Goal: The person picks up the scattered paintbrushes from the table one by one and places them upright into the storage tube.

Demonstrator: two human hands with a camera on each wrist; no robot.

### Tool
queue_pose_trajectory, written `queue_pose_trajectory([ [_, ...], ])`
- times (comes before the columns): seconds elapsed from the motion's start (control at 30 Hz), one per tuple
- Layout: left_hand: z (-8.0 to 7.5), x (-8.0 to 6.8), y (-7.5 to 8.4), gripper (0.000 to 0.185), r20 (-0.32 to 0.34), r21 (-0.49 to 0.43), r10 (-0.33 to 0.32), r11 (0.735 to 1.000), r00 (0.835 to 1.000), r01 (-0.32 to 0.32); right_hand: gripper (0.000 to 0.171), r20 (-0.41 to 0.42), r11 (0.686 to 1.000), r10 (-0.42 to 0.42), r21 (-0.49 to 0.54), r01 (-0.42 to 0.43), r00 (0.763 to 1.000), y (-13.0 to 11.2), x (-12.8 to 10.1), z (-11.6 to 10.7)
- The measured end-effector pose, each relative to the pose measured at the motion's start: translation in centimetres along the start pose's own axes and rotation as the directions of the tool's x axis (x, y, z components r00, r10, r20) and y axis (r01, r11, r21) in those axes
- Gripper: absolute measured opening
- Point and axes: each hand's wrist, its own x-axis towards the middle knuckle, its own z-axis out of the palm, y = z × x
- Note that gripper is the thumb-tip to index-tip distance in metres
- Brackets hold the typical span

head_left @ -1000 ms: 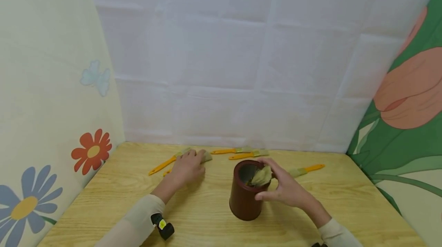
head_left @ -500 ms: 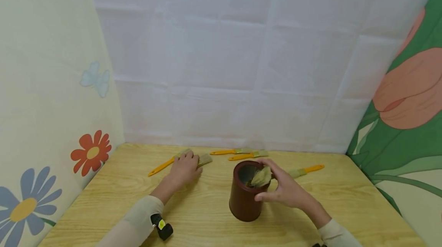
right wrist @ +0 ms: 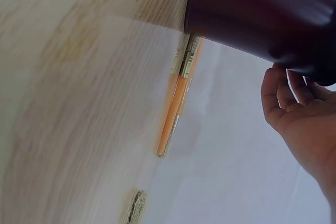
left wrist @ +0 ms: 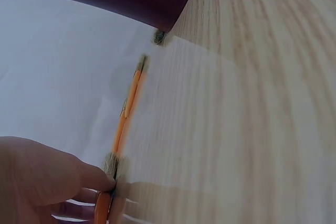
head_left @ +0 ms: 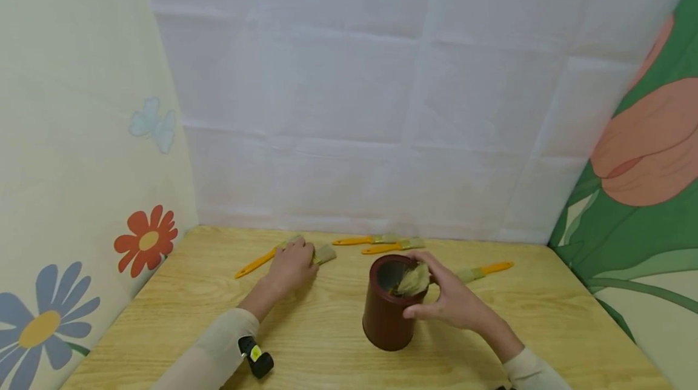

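1. The right hand [head_left: 452, 302] curls its fingers round the rim of the dark red round cup [head_left: 388, 311]. One brush with pale bristles [head_left: 412, 280] already stands inside.
2. The left hand [head_left: 291, 264] pinches an orange-handled flat brush [head_left: 322, 254] lying on the light wooden surface [head_left: 327, 341].
3. Four more orange brushes lie on the surface, among them a pair near the wall [head_left: 382, 243] and one right of the cup [head_left: 485, 269], so most of the work is left.
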Motion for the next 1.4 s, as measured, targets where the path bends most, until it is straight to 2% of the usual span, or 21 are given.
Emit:
queue_pose_trajectory([
  [0.2,-0.3,-0.2,0.0,0.018,-0.011,-0.023,0.003,1.0,1.0,-0.004,0.085,-0.001,1.0,-0.004,-0.008,0.004,1.0,0.0,-0.1,0.1],
  [0.4,-0.4,-0.1,0.3,0.023,-0.079,-0.03,0.04,0.999,0.996,-0.043,0.085,-0.001,1.0,-0.001,-0.005,0.001,1.0,0.0,-0.2,0.1],
  [0.57,-0.7,0.1,0.9,0.021,-0.171,-0.014,0.108,0.994,0.979,-0.112,0.086,-0.003,1.0,0.0,-0.006,0.0,1.0,0.0,-0.2,0.1],
  [0.7,-1.8,-0.1,1.6,0.024,-0.217,-0.009,0.138,0.99,0.966,-0.143,0.086,-0.003,1.0,0.001,-0.011,-0.001,1.0,0.0,-0.2,0.1],
  [0.97,-4.0,-0.3,3.0,0.036,-0.184,-0.192,0.092,0.973,0.979,-0.128,0.085,-0.011,1.0,0.008,-0.02,-0.009,1.0,-0.1,-0.2,0.1],
  [1.13,-4.9,-0.3,3.8,0.038,-0.197,-0.261,0.094,0.955,0.976,-0.145,0.085,-0.012,1.0,0.003,-0.024,-0.003,1.0,-0.1,-0.2,0.0],
  [1.4,-6.9,-1.1,5.6,0.037,-0.207,-0.389,0.103,0.904,0.973,-0.178,0.085,-0.013,1.0,0.0,-0.023,-0.001,1.0,-0.1,-0.1,0.0],
])
